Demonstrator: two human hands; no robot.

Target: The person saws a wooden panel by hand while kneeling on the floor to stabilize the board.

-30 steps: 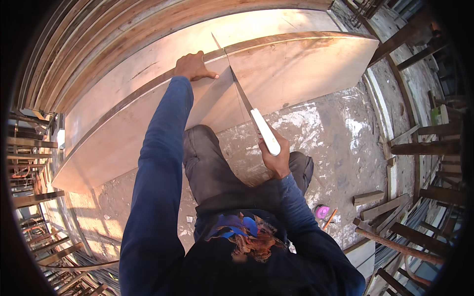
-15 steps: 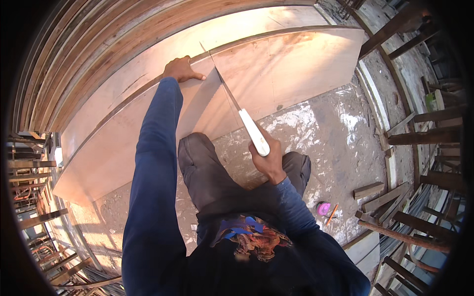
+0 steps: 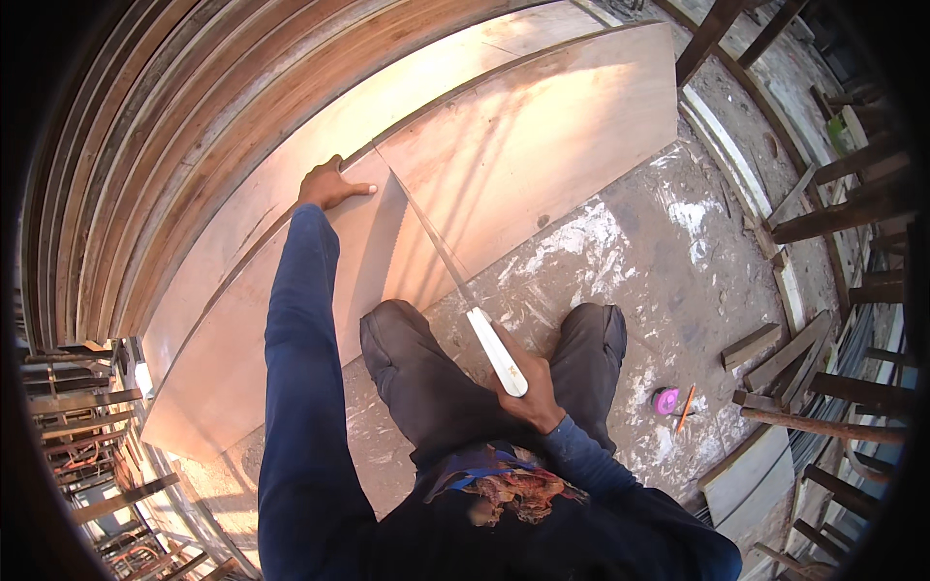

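A long plywood sheet [image 3: 572, 116] stands on its edge in front of my knees, leaning toward a second pale sheet [image 3: 237, 223] behind it. My left hand [image 3: 327, 186] grips its upper edge, thumb on the near face and fingers over the far side. Just right of that thumb, the tip of a handsaw [image 3: 497, 353] meets the upper edge, where a thin cut line shows. The blade slants down toward me, and its shadow falls on the sheet. Low between my thighs, my right hand [image 3: 531, 389] is closed around the saw's white handle.
Stacked wooden boards [image 3: 136, 165] rise at the far left. On the dirty floor at right lie a pink round object [image 3: 665, 401], an orange pencil [image 3: 686, 407] and wood offcuts [image 3: 751, 346]. Timber posts and rods crowd the right edge.
My right hand has drawn the saw back toward my body, so less blade reaches past the sheet's edge. The left hand keeps its hold on the edge. The view has shifted and turned slightly.
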